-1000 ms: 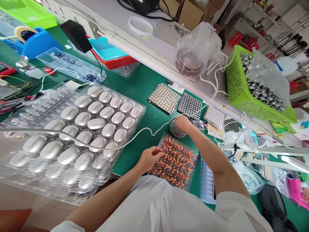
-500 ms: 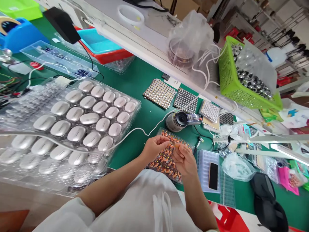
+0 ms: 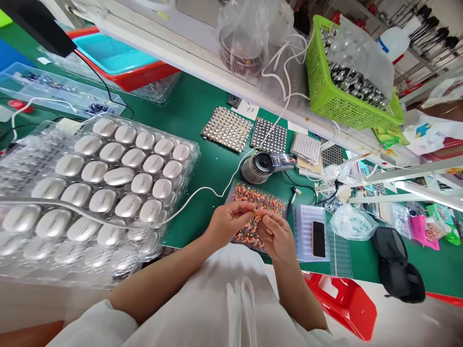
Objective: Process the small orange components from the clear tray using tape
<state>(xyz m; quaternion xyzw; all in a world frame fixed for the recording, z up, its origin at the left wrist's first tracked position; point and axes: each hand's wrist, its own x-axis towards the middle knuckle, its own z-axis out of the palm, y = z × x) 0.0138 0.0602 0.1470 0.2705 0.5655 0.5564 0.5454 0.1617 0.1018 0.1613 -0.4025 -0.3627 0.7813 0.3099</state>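
My left hand (image 3: pixel 229 222) and my right hand (image 3: pixel 275 233) meet fingertip to fingertip above a clear tray (image 3: pixel 237 185) near the bench's front edge. Rows of small orange and dark parts (image 3: pixel 249 233) fill that tray. Both hands are closed in a pinch, thumb against fingers. Something tiny seems to sit between the fingertips, too small to name. Just beyond the tray stands a round grey device (image 3: pixel 257 167) with a black top and a clear arm. A small metal-headed tool (image 3: pixel 294 193) lies to the right of the tray.
Stacked clear trays of silvery oval cases (image 3: pixel 119 176) cover the left side. A white cable (image 3: pixel 202 189) crosses the green bench. On the right are a phone (image 3: pixel 319 239) on a clear tray stack and a black case (image 3: pixel 396 262). A green basket (image 3: pixel 356 108) stands on the shelf.
The view has shifted, so most things sit further left and higher; more of the red stool shows. My hands stay pinched together over the tray, with fingertips closer together.
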